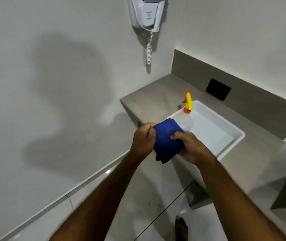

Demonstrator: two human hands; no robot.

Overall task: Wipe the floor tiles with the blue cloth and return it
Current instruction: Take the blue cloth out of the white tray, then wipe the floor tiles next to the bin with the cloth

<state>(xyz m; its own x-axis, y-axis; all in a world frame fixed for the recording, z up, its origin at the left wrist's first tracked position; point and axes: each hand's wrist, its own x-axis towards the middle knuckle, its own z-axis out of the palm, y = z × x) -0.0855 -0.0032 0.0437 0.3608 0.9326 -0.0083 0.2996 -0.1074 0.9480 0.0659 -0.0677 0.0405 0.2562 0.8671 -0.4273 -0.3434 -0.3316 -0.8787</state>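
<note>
A folded blue cloth is held in the air between both hands, just in front of the near left corner of a white tray. My left hand pinches the cloth's left edge. My right hand grips its right side, thumb on top. Pale glossy floor tiles show below my forearms.
The tray rests on a grey counter with a grey backsplash and a black wall plate. A spray bottle with a yellow and orange trigger head stands in the tray's far corner. A white wall-mounted hair dryer with coiled cord hangs above. A bare foot stands on the tiles.
</note>
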